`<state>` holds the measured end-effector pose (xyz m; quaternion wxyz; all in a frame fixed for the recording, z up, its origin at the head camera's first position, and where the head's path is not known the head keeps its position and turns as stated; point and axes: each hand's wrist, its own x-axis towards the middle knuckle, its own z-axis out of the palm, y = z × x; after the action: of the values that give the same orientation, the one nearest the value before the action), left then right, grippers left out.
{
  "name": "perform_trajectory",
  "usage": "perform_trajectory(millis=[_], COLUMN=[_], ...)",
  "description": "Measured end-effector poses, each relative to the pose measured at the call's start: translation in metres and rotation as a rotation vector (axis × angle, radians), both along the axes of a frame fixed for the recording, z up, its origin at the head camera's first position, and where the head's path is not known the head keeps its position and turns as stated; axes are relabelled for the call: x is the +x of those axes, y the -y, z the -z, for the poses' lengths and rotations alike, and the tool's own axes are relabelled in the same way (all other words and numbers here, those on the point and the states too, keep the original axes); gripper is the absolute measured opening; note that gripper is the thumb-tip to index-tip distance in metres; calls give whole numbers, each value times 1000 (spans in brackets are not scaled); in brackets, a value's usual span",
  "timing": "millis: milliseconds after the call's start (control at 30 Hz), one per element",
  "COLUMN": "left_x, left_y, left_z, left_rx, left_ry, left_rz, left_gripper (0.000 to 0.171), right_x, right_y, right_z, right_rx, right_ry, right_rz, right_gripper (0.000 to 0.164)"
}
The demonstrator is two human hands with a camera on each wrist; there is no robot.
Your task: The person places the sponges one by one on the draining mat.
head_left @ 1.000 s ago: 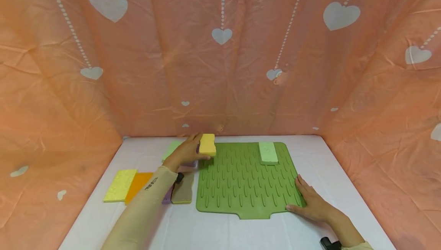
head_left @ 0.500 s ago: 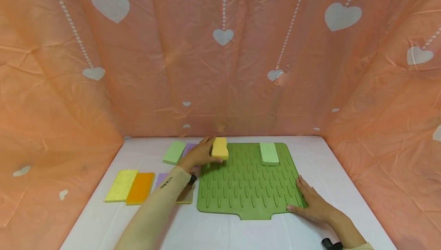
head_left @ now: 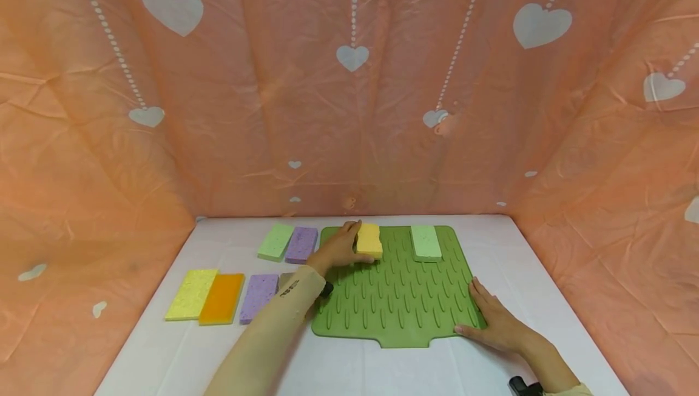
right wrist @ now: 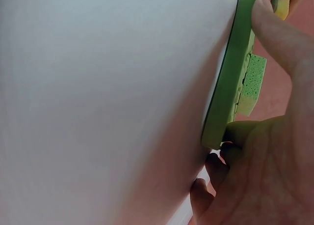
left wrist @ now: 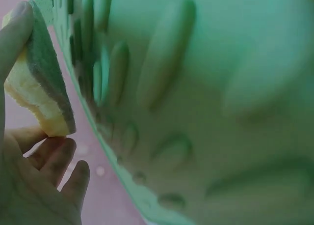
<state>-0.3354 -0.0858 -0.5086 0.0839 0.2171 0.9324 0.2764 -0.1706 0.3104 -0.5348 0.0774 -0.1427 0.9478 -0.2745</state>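
My left hand (head_left: 341,249) pinches a yellow sponge (head_left: 369,241) between thumb and fingers, over the back left part of a ribbed green mat (head_left: 393,305). A dark scouring layer backs the sponge (left wrist: 37,95) in the left wrist view, where the sponge appears held apart from the mat. On the mat's back right lies a light green sponge (head_left: 426,243). My right hand (head_left: 494,320) rests at the mat's front right corner, its fingers extended along the edge. In the right wrist view the thumb touches the mat's rim (right wrist: 230,72).
Left of the mat, a green sponge (head_left: 275,242) and a purple one (head_left: 301,245) lie at the back. Nearer lie a yellow sponge (head_left: 191,295), an orange one (head_left: 221,299), another purple one (head_left: 258,298) and a brownish one (head_left: 285,278), partly behind my left arm. An orange curtain (head_left: 349,141) surrounds the white table (head_left: 338,372).
My left hand has carried the yellow sponge rightward, from the mat's back left corner further over the mat. The right hand has stayed at the mat's corner.
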Motion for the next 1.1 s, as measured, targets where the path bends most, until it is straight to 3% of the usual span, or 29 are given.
perform_trajectory(millis=[500,867,1100], left_x=[-5,-7,-7], left_y=[-37,-61,-70], left_z=[12,15,15], left_rx=[44,-21,-56], left_ry=[-2,-31,-37], left_rz=[-8,22,-11], left_gripper=[117,117,117], right_x=[0,0,-1], right_y=[0,0,0], right_z=[1,2,1], right_rx=[-21,-27,-22], right_ry=[-24,-4,-10], right_rz=[3,4,4], right_gripper=[116,117,116])
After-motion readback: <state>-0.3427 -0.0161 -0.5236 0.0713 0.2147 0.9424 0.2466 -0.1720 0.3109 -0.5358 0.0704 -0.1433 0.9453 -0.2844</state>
